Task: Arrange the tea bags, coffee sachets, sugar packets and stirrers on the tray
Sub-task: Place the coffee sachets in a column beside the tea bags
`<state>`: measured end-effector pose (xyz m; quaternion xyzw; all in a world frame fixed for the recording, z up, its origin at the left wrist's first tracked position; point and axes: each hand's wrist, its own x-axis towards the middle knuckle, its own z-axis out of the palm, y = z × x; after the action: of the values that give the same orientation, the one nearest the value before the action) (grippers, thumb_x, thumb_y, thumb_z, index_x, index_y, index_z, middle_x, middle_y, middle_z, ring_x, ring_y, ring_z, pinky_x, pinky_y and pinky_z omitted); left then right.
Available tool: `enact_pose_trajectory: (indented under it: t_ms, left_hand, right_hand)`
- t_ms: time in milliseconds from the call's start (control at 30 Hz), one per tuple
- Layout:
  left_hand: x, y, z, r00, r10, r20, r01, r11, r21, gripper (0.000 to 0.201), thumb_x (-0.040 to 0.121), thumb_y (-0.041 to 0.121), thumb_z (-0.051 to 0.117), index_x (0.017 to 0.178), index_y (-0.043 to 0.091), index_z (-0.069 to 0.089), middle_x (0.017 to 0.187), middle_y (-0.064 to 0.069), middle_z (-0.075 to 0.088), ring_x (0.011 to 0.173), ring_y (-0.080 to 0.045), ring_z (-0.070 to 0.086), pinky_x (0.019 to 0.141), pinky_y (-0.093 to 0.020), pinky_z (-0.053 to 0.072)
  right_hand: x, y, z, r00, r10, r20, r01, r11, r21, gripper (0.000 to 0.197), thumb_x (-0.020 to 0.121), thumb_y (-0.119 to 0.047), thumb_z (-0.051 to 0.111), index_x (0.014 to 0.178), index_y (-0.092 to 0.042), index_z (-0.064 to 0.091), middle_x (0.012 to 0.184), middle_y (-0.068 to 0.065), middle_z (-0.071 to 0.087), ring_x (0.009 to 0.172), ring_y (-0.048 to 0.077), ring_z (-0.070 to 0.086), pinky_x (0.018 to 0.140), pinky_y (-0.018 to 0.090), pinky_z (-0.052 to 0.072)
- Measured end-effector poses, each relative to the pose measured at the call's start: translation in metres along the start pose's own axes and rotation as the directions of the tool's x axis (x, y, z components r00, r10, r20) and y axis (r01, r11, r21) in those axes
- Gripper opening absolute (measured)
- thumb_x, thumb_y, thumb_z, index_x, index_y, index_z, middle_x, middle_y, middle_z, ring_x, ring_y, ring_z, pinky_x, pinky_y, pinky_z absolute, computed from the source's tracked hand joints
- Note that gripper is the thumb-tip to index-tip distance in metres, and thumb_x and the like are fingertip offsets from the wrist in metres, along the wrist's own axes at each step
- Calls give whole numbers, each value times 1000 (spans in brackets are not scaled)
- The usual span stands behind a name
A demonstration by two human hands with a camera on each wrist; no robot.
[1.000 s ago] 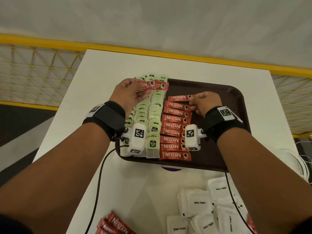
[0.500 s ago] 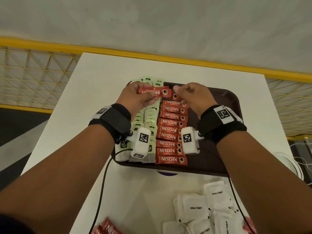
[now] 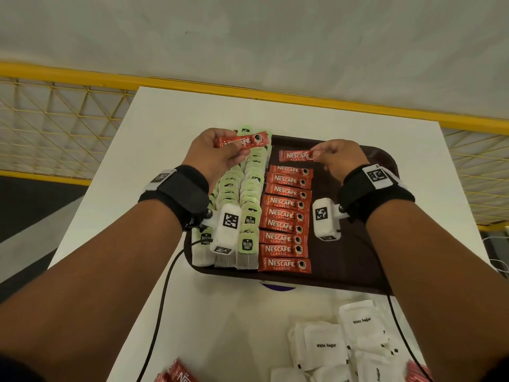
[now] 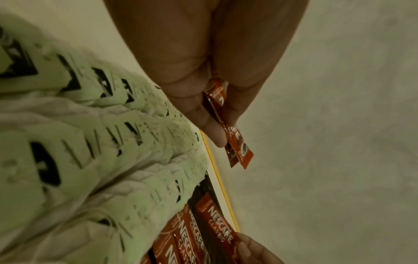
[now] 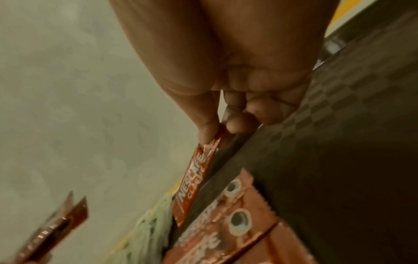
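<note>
Bottom of the head view first: a loose heap of white sugar packets (image 3: 344, 346) sits on the table (image 3: 228, 321) at lower right, with a few spare red sachets (image 3: 179, 373) poking in at the bottom edge. I'd guess those are just the supply pile, waiting their turn. No stirrers that I can spot.

Further up, centre frame, is the brown tray (image 3: 355, 260). Its left part carries the green-tagged tea bags (image 3: 249, 205) in overlapping rows, and right beside them runs a neat column of coffee sachets (image 3: 285, 216), all with the logo facing up, shingled like cards. Looks deliberate, so the labels read the same way.

At the top of that column the right hand (image 3: 337, 158) pinches one sachet (image 3: 296, 155) by its right end, flat and lined up with the others, just beyond the last one, probably so it can drop in as the next row. Whether it touches the tray yet, can't tell.

Upper left of the tray, the left hand (image 3: 217, 153) pinches a couple of spare sachets (image 3: 242, 140) lifted over the tea bags, seemingly as a ready stock.
</note>
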<state>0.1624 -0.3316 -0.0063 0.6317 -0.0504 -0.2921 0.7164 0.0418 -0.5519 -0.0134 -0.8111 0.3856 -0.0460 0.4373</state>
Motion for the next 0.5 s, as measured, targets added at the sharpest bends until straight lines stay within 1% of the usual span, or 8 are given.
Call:
enact_pose_trajectory:
  t_ms: [33, 100, 167, 233, 367, 433, 500]
  left_hand:
    - [0, -1, 0, 1000, -3, 2, 3, 1000, 5, 18, 92, -2, 59, 108, 6, 54, 106, -19, 68, 83, -18, 72, 73, -23, 59]
    - [1, -1, 0, 1000, -6, 3, 6, 1000, 15, 19, 92, -2, 59, 108, 6, 54, 108, -20, 67, 83, -19, 72, 71, -21, 58]
    - [2, -2, -1, 1000, -8, 2, 8, 1000, 27, 20, 92, -1, 60, 110, 6, 53, 110, -21, 67, 84, -19, 72, 70, -21, 57]
    - [3, -2, 0, 1000, -8, 4, 8, 999, 34, 22, 92, 0, 62, 111, 6, 53, 112, -21, 66, 83, -19, 73, 70, -21, 56]
    - [3, -2, 3, 1000, -5, 11, 5, 997, 72, 21, 91, 3, 64, 109, 9, 54, 110, -18, 67, 83, -18, 72, 67, -21, 56]
    - [4, -4, 4, 1000, 3, 13, -4, 993, 118, 19, 90, 6, 67, 105, 13, 56, 109, -17, 68, 83, -17, 72, 65, -22, 55]
    - [5, -5, 6, 1000, 13, 16, -15, 988, 156, 19, 87, 6, 70, 100, 16, 58, 110, -18, 69, 88, -21, 71, 66, -24, 54]
  right_hand:
    - [3, 1, 1, 999, 11, 30, -9, 999, -47, 19, 95, -23, 60, 110, -18, 69, 103, 0, 64, 87, 10, 56, 81, 26, 44]
    - [9, 3, 5, 999, 24, 38, -21, 997, -80, 19, 92, -24, 65, 109, -18, 69, 103, -1, 64, 95, 12, 56, 83, 27, 42]
    - [15, 5, 9, 999, 32, -8, -32, 995, -96, 21, 87, -26, 70, 107, -19, 68, 101, -4, 62, 95, 12, 55, 82, 27, 43]
    - [20, 5, 12, 999, 36, -36, -41, 986, -162, 25, 85, -30, 72, 107, -19, 67, 102, -5, 61, 96, 12, 55, 86, 29, 44]
    - [26, 8, 16, 997, 73, -18, -75, 964, -253, 27, 82, -34, 74, 103, -22, 62, 110, 1, 64, 105, 19, 60, 92, 35, 49]
    - [24, 8, 15, 998, 58, -40, -67, 960, -271, 26, 83, -36, 73, 100, -23, 60, 106, 0, 64, 103, 20, 61, 91, 36, 49]
    - [18, 1, 11, 995, -23, -94, 0, 971, -240, 24, 86, -40, 68, 97, -20, 62, 97, -2, 63, 95, 18, 61, 85, 33, 49]
